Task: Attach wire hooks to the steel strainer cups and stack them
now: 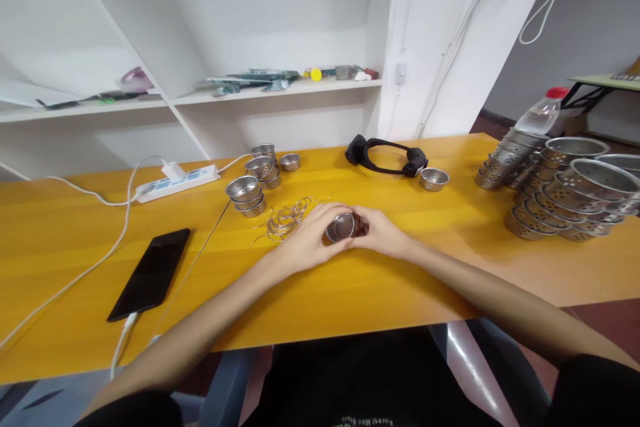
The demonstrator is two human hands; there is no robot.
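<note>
A small perforated metal cup (341, 228) is tilted on its side just above the table, between my two hands. My left hand (311, 238) curls around its left side, thumb below and fingers over the top. From the right, my right hand (379, 235) grips its other end, and the fingertips of both hands nearly meet. A loose tangle of thin wire (287, 219) lies beside my left hand. Behind the wire stand short stacks of similar metal cups (245, 190), with a single low cup (290, 161) next to them.
Tall stacks of perforated cups (575, 197) and a red-capped bottle (543, 112) stand at the right. A black headset-like band (385, 155) and a lone cup (434, 179) lie at the back. On the left are a phone (150, 273), a power strip (177, 185) and white cables.
</note>
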